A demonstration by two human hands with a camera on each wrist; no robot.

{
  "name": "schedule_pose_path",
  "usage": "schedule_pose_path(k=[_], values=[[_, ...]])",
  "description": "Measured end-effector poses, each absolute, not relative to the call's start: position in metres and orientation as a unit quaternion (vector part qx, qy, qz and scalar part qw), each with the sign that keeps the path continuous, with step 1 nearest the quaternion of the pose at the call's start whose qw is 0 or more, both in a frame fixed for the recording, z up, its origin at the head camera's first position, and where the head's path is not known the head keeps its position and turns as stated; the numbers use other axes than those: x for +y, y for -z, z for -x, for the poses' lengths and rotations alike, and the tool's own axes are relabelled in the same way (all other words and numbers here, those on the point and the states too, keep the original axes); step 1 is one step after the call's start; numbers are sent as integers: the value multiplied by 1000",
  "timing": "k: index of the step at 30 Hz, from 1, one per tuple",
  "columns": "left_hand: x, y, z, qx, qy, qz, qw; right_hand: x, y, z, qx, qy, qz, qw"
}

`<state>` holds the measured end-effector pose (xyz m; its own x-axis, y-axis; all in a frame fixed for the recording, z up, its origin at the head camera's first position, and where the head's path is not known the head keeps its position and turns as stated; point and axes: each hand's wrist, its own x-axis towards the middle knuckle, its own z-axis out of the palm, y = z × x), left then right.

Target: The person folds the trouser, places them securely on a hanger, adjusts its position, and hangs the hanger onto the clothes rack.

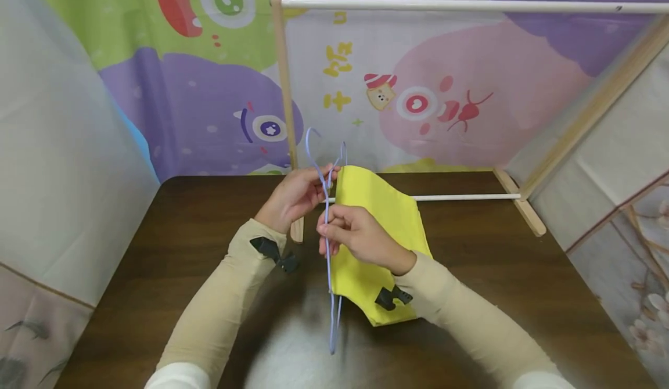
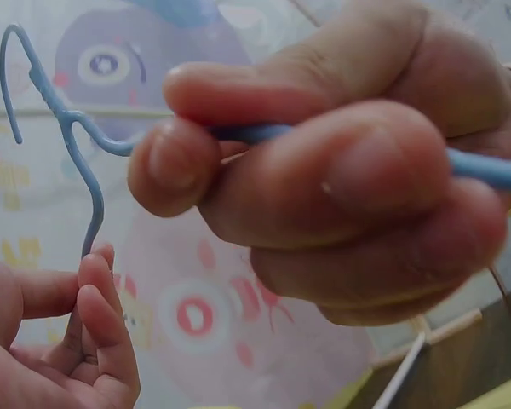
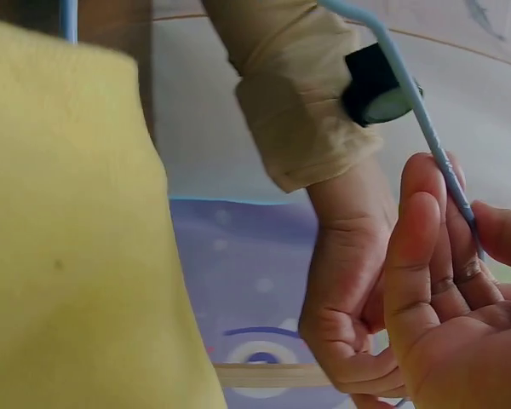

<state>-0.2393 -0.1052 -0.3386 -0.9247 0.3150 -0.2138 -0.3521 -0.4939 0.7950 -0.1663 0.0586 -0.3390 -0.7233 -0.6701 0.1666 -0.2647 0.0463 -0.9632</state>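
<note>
A bluish-purple wire hanger point(image 1: 328, 267) stands nearly edge-on to the head camera, its hook upward. My left hand point(image 1: 297, 196) pinches the far shoulder of the wire, just below the neck. Closer to me, my right hand point(image 1: 360, 237) grips the near shoulder; the left wrist view shows its fingers curled round the hanger wire point(image 2: 485, 169). A yellow piece of cloth point(image 1: 384, 206) with curved edges hangs from the hanger's lower wire and spreads to the right, partly behind my right hand and wrist. In the right wrist view this cloth point(image 3: 77, 230) fills the left side.
Behind the hands stands a rack of wooden posts point(image 1: 284, 81) with a white top bar point(image 1: 444, 6) and a white lower bar point(image 1: 465, 198). Its wooden foot point(image 1: 528, 212) rests on the dark table point(image 1: 157, 261). A cartoon-printed curtain point(image 1: 209, 87) closes off the back.
</note>
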Motion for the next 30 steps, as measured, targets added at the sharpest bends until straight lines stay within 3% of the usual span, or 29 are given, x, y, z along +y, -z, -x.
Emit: schedule_pose_path(k=[18, 30], values=[[-92, 268, 240, 423, -887, 6, 186, 87, 259, 169, 705, 594, 368, 125], [-80, 237, 250, 342, -921, 40, 181, 105, 220, 174, 749, 572, 322, 93]])
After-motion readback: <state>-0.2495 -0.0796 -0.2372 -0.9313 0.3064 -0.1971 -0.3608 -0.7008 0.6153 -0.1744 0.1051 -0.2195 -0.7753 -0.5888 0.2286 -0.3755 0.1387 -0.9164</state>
